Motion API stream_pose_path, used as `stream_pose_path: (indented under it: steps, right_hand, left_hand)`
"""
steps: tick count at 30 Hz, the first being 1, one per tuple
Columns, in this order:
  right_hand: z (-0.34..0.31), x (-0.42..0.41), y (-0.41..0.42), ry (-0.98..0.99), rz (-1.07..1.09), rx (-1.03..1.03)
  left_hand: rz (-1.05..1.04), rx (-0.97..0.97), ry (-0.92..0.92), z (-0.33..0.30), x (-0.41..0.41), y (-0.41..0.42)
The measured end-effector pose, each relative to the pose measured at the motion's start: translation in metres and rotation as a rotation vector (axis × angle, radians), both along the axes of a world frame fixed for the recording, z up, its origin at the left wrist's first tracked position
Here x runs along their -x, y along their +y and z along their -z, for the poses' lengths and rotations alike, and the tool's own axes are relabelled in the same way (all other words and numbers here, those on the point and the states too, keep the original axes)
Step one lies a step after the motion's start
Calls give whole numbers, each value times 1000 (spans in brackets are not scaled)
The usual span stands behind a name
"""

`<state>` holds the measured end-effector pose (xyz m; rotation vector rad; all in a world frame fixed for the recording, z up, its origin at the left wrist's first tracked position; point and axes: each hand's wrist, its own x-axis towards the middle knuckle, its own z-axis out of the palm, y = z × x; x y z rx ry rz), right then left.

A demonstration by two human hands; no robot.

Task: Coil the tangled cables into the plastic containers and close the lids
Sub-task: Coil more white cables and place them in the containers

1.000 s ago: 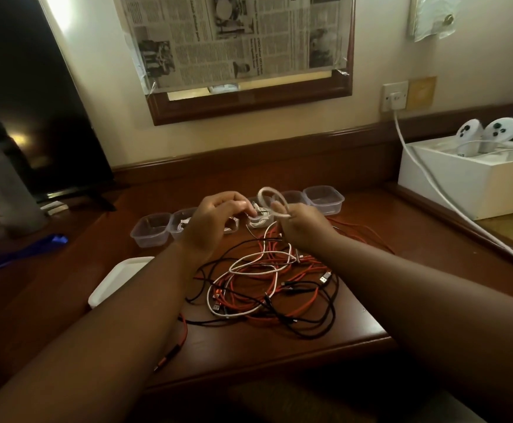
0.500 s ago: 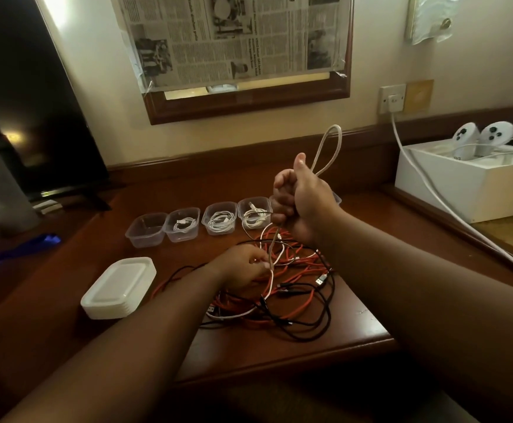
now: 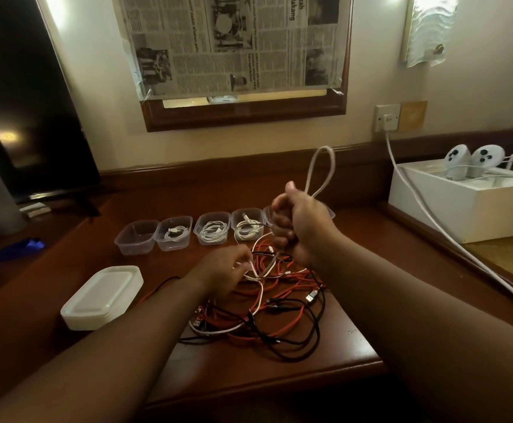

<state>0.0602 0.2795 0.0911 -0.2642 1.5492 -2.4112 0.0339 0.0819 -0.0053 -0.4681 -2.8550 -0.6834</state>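
The wooden desk (image 3: 325,355) is carrying everything. Near its front edge a tangle of red, black and white cables (image 3: 267,309) is sprawling. Toward the left edge a stack of white lids (image 3: 102,297) is sitting. Along the back a row of clear plastic containers (image 3: 137,236) is standing, three already holding coiled white cables, none lidded. The right hand (image 3: 297,224) is fisting around a white cable (image 3: 322,169), raising a loop above the row. The left hand (image 3: 224,270) is pinching the same cable's run down in the pile. Pulling upward is likely tightening knots, or dragging red strands into the containers and tipping them.
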Motion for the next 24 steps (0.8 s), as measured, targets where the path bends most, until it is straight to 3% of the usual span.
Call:
stream_pose_path:
  steps: [3,6,10,13,16,18,20,24]
  right_hand:
    - [7,5,-6,35,71,-375]
    - [17,8,-11,230,101,-678]
    - [25,3,-10,359,40,-858]
    - [25,4,-11,361,-42,-816]
    - [23,1,-14,384,-151,-756]
    - [23,0,-16,411,-169,-760]
    - [23,1,-20,430,-150,-767]
    - [19,0,-22,331,4,-592]
  left_hand:
    - [-189,-164,161,-11,1,-2]
    - [-320,-360,275,-30,1,-3]
    - [-288,-594,197,-58,-3,4]
    - [-195,-925,11,-82,-15,22]
    - [-231,-1148,-298,-104,-27,38]
    - [-248,-1264,-406,-111,-29,42]
    - [-221,-1255,-413,-113,-30,42]
    - [-245,-1146,-164,-104,-31,40]
